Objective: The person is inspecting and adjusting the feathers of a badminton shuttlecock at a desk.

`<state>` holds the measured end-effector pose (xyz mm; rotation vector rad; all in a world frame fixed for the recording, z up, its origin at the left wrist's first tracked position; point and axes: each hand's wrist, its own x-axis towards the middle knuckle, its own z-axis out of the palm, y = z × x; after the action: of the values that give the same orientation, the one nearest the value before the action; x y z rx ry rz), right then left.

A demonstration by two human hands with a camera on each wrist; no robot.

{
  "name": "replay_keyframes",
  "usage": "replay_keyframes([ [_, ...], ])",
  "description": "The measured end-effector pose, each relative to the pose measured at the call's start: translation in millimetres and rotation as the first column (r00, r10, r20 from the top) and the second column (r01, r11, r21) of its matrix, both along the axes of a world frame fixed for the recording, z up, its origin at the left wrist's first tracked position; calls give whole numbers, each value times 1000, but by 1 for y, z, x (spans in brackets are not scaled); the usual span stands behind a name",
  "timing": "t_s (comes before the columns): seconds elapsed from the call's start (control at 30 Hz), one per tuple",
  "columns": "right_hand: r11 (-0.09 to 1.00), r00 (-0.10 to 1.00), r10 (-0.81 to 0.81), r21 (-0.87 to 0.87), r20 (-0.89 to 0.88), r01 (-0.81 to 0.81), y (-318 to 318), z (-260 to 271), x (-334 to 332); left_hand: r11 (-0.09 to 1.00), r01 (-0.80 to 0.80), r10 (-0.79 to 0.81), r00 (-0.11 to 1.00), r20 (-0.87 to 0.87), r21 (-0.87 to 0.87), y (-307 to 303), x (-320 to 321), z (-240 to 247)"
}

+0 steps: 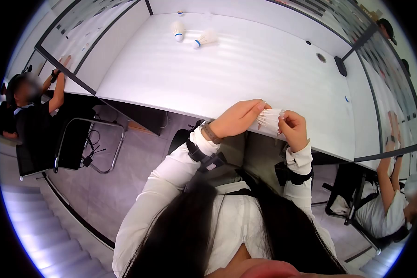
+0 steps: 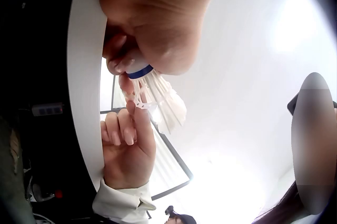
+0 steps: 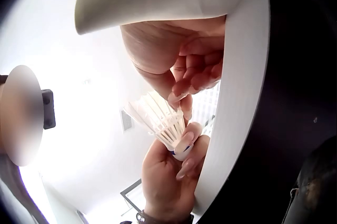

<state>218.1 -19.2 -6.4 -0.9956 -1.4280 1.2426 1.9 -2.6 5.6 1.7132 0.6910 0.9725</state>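
Over the desk's front edge, the left hand (image 1: 238, 118) grips a white shuttlecock (image 1: 269, 118) by its cork end. In the left wrist view the left hand (image 2: 163, 34) has its fingers round the cork beside the blue band, and the feather skirt (image 2: 158, 100) points away from it. The right hand (image 1: 293, 129) is at the feather end with thumb and fingertips. In the right wrist view the right hand (image 3: 174, 55) pinches at the edge of the skirt (image 3: 155, 118); its other fingers are curled.
Two shuttlecocks (image 1: 178, 31) (image 1: 204, 40) lie on the white desk (image 1: 245, 60) towards the back left. Near the back panel is a small round object (image 1: 180, 13). A cable hole (image 1: 321, 57) is at the right. Seated people are beyond both side partitions.
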Motion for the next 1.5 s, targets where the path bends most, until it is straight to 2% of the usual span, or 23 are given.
replay_keyframes([
  [0.13,1000,1000,-19,4,15,18,3,-4,-2,997,-7,6,1000,6,75,3,1,-8],
  [0.37,1000,998,5,-2,69,-5,6,-7,2,999,-22,21,1000,15,49,2,3,-7],
  [0.57,1000,999,-27,-13,-21,27,0,3,-4,998,-33,31,999,38,47,1,4,-6],
  [0.77,999,999,-46,28,-23,46,1,-5,1,996,-57,54,998,38,64,2,5,-10],
  [1.23,1000,997,-26,12,71,25,0,-2,2,993,-45,45,999,-5,108,2,3,-10],
  [1.37,999,995,-47,11,90,46,-2,2,2,997,-34,34,999,7,67,1,3,-8],
  [1.43,998,997,-61,29,45,60,-2,1,1,999,-36,35,999,31,14,-1,4,-6],
  [1.5,997,997,-71,30,19,71,-3,1,-2,996,-80,79,996,27,33,1,4,-9],
])
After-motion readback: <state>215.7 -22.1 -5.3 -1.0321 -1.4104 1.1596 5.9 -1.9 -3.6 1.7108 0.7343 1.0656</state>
